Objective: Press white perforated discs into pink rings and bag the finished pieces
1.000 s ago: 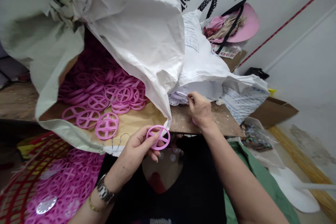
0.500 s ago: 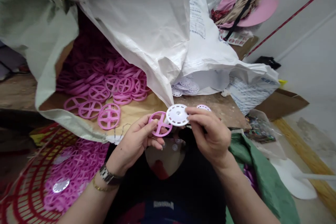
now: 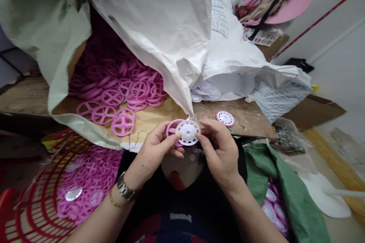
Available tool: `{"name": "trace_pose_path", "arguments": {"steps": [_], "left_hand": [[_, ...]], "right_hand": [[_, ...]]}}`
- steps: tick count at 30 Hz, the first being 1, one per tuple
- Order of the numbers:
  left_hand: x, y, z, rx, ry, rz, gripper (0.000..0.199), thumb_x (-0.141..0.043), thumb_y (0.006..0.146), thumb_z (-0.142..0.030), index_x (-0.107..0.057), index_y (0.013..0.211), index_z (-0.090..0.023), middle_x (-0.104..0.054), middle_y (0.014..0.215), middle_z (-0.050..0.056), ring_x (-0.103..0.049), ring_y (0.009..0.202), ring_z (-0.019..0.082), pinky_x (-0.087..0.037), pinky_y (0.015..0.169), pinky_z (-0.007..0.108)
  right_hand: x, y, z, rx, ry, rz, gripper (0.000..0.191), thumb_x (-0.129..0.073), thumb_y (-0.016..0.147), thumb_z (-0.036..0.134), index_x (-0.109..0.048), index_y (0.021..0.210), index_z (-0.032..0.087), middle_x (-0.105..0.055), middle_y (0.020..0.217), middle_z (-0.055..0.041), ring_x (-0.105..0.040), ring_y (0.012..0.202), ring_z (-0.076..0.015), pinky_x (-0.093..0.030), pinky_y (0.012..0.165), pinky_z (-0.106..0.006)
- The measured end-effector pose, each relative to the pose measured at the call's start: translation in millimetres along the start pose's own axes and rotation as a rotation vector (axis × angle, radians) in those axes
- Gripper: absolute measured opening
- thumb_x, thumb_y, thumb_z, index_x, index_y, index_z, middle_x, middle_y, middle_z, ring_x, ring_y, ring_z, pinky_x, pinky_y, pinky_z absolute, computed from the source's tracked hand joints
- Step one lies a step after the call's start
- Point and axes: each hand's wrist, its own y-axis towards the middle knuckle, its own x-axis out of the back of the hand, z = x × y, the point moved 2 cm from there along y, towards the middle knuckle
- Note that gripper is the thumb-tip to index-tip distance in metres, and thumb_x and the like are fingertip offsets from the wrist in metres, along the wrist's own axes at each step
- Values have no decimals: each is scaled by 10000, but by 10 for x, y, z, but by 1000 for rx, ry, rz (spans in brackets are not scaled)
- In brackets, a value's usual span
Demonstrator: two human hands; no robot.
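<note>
My left hand [image 3: 156, 144] pinches a pink spoked ring [image 3: 170, 128], its thumb also on the edge of a white slotted disc [image 3: 188, 133]. The disc overlaps the ring's right part and hides much of it. My right hand [image 3: 219, 146] grips the disc's right edge between thumb and fingers. Just beyond my right hand, a white disc with a pink rim [image 3: 225, 118] lies on the brown table. Many pink rings [image 3: 122, 122] spill from the open sack at the left. White discs [image 3: 207, 90] lie in the mouth of the white sack behind.
A red basket [image 3: 27, 197] with pink rings stands at the lower left. At the lower right, a green sack [image 3: 298, 193] holds pink and white pieces. Behind it are a cardboard box [image 3: 316, 115] and a clear bag of small items [image 3: 291, 140].
The white disc has moved left and down over the pink ring. My left thumb now touches it. The rimmed disc on the table has come out from behind my right hand.
</note>
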Motion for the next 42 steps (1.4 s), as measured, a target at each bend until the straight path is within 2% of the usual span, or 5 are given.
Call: {"name": "trace_pose_path", "arguments": {"steps": [4,7,19,27,42], "left_hand": [[-1,-3,19,-19,69,30,393,-709,855,-334,-635,1222,-216,-708,987,28,-683,683,110,-617,606,211],[0,-19,18,-28,103,86,388,-665,892,-348,-609,1253,-219,-701,1010,32,-680,741,122,-622,646,224],[-20,-29,66,-72,270,171,316,-566,963,-376,-595,1237,-221,-645,1045,7,-658,815,118,-612,698,218],[-23,-48,49,-116,325,206,265,-555,970,-370,-621,1182,-226,-628,986,-7,-644,838,128,-591,700,216],[-78,-136,13,-411,700,154,234,-420,1022,-308,-598,967,-165,-563,749,-26,-557,637,103,-441,619,222]], "right_hand": [[-47,5,-75,-360,256,115,164,-652,879,263,-654,1038,222,-734,898,-27,-696,775,-175,-578,694,-290],[-44,14,-64,-438,305,152,116,-688,845,287,-673,925,205,-738,837,-16,-688,745,-166,-560,671,-266],[-44,-33,-24,-176,-16,101,48,-659,889,231,-637,850,215,-630,808,9,-586,720,-140,-470,666,-268],[-63,-49,-17,-359,240,195,188,-646,889,262,-653,1074,233,-701,955,-8,-650,835,-157,-511,733,-264],[-40,-79,104,-426,270,218,78,-663,843,208,-643,769,197,-618,692,42,-544,642,-102,-421,603,-200]]}}
